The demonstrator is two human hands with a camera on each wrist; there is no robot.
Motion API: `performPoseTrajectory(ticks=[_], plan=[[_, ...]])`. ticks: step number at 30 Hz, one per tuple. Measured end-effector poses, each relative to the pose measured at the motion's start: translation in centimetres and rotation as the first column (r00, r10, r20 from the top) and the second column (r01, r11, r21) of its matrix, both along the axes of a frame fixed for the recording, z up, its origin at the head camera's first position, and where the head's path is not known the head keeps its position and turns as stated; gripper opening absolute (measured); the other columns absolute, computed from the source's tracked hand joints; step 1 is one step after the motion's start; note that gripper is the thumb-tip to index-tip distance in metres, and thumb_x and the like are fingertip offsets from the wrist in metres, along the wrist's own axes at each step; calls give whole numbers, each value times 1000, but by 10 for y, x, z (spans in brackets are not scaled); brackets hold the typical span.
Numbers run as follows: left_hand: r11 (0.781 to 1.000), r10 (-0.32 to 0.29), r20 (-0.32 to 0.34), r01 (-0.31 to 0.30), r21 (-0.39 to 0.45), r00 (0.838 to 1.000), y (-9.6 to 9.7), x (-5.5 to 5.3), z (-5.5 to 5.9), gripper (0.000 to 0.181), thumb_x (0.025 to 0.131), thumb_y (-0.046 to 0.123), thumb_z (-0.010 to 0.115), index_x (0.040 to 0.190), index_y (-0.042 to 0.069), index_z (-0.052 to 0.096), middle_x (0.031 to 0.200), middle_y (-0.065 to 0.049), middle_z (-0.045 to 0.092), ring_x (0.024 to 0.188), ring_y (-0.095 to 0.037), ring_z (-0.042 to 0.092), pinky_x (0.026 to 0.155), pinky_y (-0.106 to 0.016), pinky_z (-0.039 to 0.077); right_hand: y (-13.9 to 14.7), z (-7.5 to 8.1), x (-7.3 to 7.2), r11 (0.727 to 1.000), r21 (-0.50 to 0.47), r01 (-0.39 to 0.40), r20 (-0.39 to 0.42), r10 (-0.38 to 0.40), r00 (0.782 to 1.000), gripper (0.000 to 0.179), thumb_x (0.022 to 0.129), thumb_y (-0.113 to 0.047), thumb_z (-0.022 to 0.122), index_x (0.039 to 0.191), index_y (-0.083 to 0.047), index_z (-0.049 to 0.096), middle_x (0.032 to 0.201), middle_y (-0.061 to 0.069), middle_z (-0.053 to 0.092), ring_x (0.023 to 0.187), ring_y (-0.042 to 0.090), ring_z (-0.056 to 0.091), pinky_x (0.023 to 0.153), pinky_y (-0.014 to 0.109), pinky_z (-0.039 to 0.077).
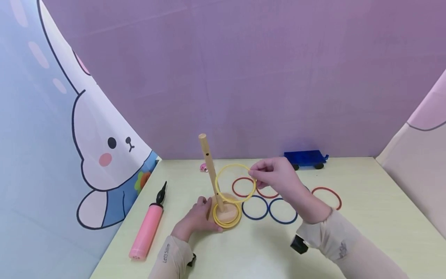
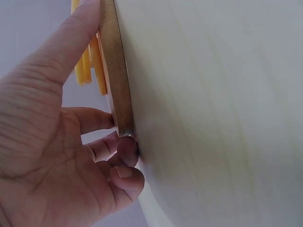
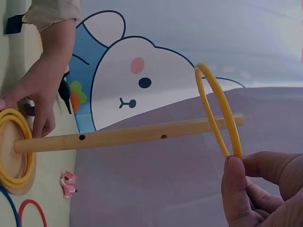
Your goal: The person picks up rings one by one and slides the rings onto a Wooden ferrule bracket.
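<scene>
My right hand (image 1: pixel 277 176) pinches a yellow ring (image 1: pixel 216 181) between thumb and fingertips. Seen from the right wrist, this ring (image 3: pixel 232 123) is tilted and overlaps the upper end of the wooden pole (image 3: pixel 118 135). The pole stands on a round wooden base (image 1: pixel 228 211), with yellow rings (image 1: pixel 239 219) lying around its foot. With my left hand (image 1: pixel 198 217) I grip the base's left edge. In the left wrist view the thumb (image 2: pixel 71 40) lies along the rim of the base (image 2: pixel 116 71), and the other fingers bend at its edge.
Blue rings (image 1: pixel 255 219) and red rings (image 1: pixel 326 188) lie flat to the right of the base. At the left is a pink hand pump (image 1: pixel 148 232) with a black nozzle. A blue toy cart (image 1: pixel 304 157) and a small pink figure (image 3: pixel 68 184) stand towards the back wall.
</scene>
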State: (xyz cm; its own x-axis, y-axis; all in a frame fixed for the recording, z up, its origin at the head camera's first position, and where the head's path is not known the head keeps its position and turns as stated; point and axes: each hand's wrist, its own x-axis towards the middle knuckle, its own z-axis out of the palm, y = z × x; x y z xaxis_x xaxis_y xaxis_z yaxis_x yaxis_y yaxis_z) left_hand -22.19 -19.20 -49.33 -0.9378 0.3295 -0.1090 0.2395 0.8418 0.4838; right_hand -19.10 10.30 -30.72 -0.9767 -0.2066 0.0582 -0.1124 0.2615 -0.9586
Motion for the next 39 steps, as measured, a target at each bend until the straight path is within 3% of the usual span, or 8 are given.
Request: performPoseTrajectory(ticks=[27,39], plan=[[1000,20,40,-20,-5,999,0,-3,2,123,60,61,85,153,5,28,136,-15,37,122,-32,43,101,-52,41,-35,58,-14,994,-106,-13,-35,10,999,14,90,-16,71,98,-4,72,89,15,68,77,27,67,72,36,58],[1000,-6,21,6,-8,1000,-2,-4,-2,122,61,61,85,152,3,29,130,-14,39,117,-30,45,99,-50,42,-47,64,-29,973,-227,46,-26,-54,998,17,90,-13,71,100,1,70,93,16,69,76,25,67,75,39,57]])
